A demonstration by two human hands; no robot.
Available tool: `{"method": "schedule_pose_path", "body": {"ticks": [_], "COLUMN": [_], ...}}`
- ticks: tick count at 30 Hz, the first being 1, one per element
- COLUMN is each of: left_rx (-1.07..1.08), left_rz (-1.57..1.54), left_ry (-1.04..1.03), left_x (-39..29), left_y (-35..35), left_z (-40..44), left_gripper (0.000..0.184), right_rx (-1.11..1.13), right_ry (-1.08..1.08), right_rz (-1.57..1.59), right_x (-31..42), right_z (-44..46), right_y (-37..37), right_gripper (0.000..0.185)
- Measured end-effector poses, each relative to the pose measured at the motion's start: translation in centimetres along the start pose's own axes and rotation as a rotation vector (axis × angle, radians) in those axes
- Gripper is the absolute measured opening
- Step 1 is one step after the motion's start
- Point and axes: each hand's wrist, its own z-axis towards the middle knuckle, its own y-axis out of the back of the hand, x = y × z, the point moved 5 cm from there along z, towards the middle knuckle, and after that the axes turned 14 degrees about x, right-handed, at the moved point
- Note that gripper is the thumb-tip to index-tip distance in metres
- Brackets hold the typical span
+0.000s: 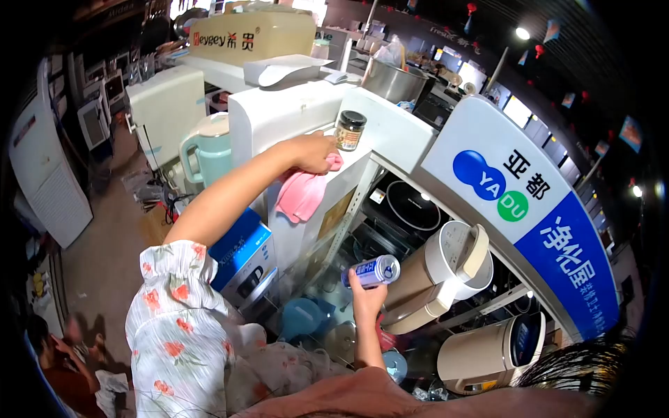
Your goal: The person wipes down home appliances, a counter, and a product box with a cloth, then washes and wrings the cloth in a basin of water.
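Observation:
My left hand [317,153] reaches out over a white ledge [373,125], its fingers closed on a pink cloth [301,195] that hangs down over the ledge's side. Right by those fingers stands a small glass jar [350,131] with a black lid and a label. Lower down, my right hand [367,299] grips a blue-purple drink can [371,272], tilted sideways with its silver top toward the right. The can is close to a beige and white electric water pot [439,272] but appears apart from it.
A blue and white sign [529,209] rises at the right. Below it is another beige pot [488,352]. A light-blue jug [209,150] and a blue box [240,258] stand at the left. Behind the ledge is a steel pot [394,80]. A person [66,369] is at lower left.

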Motion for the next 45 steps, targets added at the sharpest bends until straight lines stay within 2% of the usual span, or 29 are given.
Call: {"method": "schedule_pose_path", "body": {"ticks": [3, 4, 7, 8, 11, 15, 19, 20, 21, 23, 25, 27, 28, 31, 34, 37, 40, 43, 45], "left_rx": [-0.02, -0.036, 0.015, 0.096, 0.068, -0.082, 0.077, 0.041, -0.001, -0.092, -0.286, -0.461, -0.622, -0.958, -1.184, -1.234, -1.243, -1.269, -1.374], "left_rz": [0.011, 0.024, 0.107, 0.093, 0.076, 0.116, 0.165, 0.132, 0.102, 0.036, -0.003, -0.04, -0.049, -0.138, -0.309, -0.347, -0.315, -0.315, -0.394], "left_ry": [0.001, 0.024, -0.03, -0.046, 0.051, 0.027, -0.002, -0.081, -0.09, -0.099, -0.062, -0.033, -0.017, 0.043, 0.219, 0.322, 0.326, 0.348, 0.404], "left_x": [0.7, 0.7, 0.5, 0.5, 0.3, 0.7, 0.4, -0.2, -0.4, -0.5, -1.0, -1.8, -2.0, -2.6, -1.8, -3.6, -4.2, -2.6, 0.0], "left_y": [-0.4, -0.6, -0.6, -0.4, -0.1, -0.9, -0.8, -0.6, -0.6, -0.9, -1.6, -2.5, -3.4, -6.8, -11.7, -14.7, -15.0, -13.6, -12.2], "left_z": [1.9, 2.4, 2.1, 1.9, 1.9, 3.0, -0.2, -1.7, -2.6, -4.6, -6.2, -8.0, -8.9, -10.8, -10.8, -10.1, -9.5, -9.3, -9.1], "left_gripper": [0.035, 0.034, 0.035, 0.036, 0.034, 0.035, 0.039, 0.038, 0.039, 0.04, 0.036, 0.03, 0.023, 0.035, 0.047, 0.052, 0.051, 0.047, 0.044], "right_rx": [-0.001, 0.025, 0.005, 0.007, 0.019, 0.065, 0.105, 0.092, 0.106, 0.133, 0.076, 0.119, 0.152, 0.224, 0.296, 0.337, 0.324, 0.331, 0.322], "right_ry": [-0.006, -0.081, -0.031, -0.051, -0.045, -0.106, -0.032, -0.042, -0.202, -0.128, 0.194, 0.281, 0.286, 0.354, 0.329, 0.337, 0.337, 0.303, 0.306], "right_rz": [0.101, 0.101, 0.092, 0.115, 0.199, 0.155, 0.097, 0.121, 0.083, 0.171, 0.09, 0.053, 0.056, -0.035, -0.182, -0.308, -0.338, -0.331, -0.329], "right_x": [-0.2, -0.4, -0.7, -0.7, -1.2, -0.4, 2.1, 2.9, 4.9, 6.6, 9.0, 13.4, 15.1, 18.3, 18.1, 17.0, 16.8, 15.7, 14.8], "right_z": [-0.3, -0.4, -0.9, -1.1, -1.3, -1.2, -1.1, -0.6, -0.3, 2.0, 5.4, 8.4, 9.9, 14.6, 17.8, 19.6, 19.7, 20.6, 21.2], "right_y": [0.0, 0.1, 0.3, 0.5, 0.6, 0.4, 0.6, 0.4, 0.2, -0.5, -1.4, -3.0, -4.1, -7.8, -11.4, -13.7, -14.7, -15.0, -15.0], "right_gripper": [0.035, 0.036, 0.036, 0.037, 0.047, 0.043, 0.041, 0.042, 0.044, 0.046, 0.046, 0.046, 0.047, 0.046, 0.047, 0.048, 0.047, 0.049, 0.052]}}
